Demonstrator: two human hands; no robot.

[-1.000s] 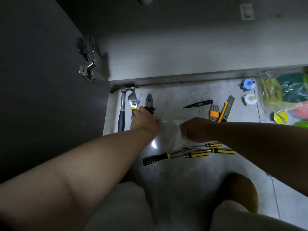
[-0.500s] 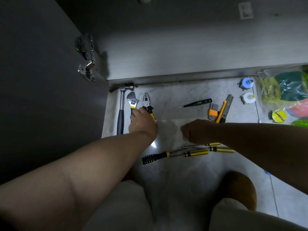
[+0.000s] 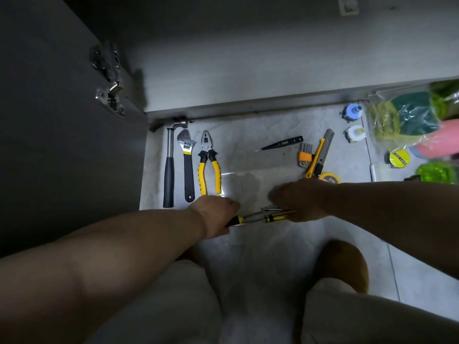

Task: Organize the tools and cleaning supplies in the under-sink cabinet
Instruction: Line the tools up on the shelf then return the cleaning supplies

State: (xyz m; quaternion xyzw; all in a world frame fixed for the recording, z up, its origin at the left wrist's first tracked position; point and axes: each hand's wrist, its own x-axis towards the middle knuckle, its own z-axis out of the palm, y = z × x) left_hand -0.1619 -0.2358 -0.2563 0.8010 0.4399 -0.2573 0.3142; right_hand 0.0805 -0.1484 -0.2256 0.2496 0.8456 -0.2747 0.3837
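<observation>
While the left hand curls round the black-handled screwdriver, the right hand lies over the yellow-handled screwdrivers (its grip hidden, so I cannot tell).

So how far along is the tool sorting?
Done: hammer, wrench and pliers lie side by side at left. In hand: left hand and right hand hold the screwdrivers. To do: tester pen, hex keys, utility knife, tape measure and bag of sponges lie loose at right.
</observation>
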